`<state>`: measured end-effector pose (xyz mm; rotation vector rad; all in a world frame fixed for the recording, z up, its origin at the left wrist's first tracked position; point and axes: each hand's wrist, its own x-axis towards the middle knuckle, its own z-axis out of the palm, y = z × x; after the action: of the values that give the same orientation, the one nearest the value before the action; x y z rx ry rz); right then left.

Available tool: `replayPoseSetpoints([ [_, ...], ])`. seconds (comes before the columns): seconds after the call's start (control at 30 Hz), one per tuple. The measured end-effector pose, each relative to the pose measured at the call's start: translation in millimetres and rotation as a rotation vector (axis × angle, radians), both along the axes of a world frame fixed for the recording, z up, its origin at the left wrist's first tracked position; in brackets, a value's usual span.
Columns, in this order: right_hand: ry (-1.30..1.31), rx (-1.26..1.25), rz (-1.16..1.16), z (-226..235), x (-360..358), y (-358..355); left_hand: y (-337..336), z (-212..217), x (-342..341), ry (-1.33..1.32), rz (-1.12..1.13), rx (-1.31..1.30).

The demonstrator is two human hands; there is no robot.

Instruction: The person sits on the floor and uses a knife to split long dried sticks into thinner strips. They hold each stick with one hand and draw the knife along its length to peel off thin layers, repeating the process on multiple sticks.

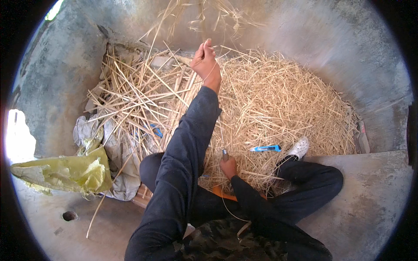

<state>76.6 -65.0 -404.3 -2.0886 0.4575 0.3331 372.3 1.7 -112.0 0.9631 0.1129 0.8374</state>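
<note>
My left hand (206, 61) is raised at arm's length over a big pile of dry straw (278, 100), fingers pinched shut on a thin pale strand (219, 117) that runs down toward my lap. My right hand (228, 168) sits low by my knee, closed around a small grey metal tool (225, 155) that points upward. A blue utility knife (265, 148) lies on the straw just right of that hand. I sit cross-legged in dark trousers, with a white shoe (299, 148) at the straw's edge.
Longer, coarser stalks (135, 95) lie at the left of the pile. Crumpled grey sacks (115, 152) and a yellow plastic bag (65, 172) sit at the left. An orange object (223, 194) shows under my right forearm. Concrete walls (348, 52) and floor (370, 191) surround everything.
</note>
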Motion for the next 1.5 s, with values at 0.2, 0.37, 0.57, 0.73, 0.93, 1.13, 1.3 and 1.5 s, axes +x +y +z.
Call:
replayPoseSetpoints([
  [0.2,0.318,0.802,-0.107,67,26,-12,29,9,-8,0.149,-0.106,0.228],
  [0.37,0.538,1.142,-0.179,123,36,-57,51,31,-18,0.208,-0.538,0.470],
  [0.57,0.350,0.816,-0.225,145,37,-48,59,76,-26,0.108,-0.737,0.575],
  [0.73,-0.253,0.448,0.048,171,31,-19,61,62,-29,0.104,-0.555,0.605],
  [0.93,-0.312,0.184,-0.070,104,23,5,45,49,-17,0.014,-0.364,0.615],
  [1.13,0.248,0.250,-0.039,51,29,-5,59,46,-16,0.005,-0.373,0.414],
  [1.3,0.568,1.691,-0.227,76,66,-48,54,47,-13,-0.014,-0.364,0.356],
  [1.5,-0.078,0.501,0.030,190,48,-10,69,40,-13,-0.014,-0.254,0.401],
])
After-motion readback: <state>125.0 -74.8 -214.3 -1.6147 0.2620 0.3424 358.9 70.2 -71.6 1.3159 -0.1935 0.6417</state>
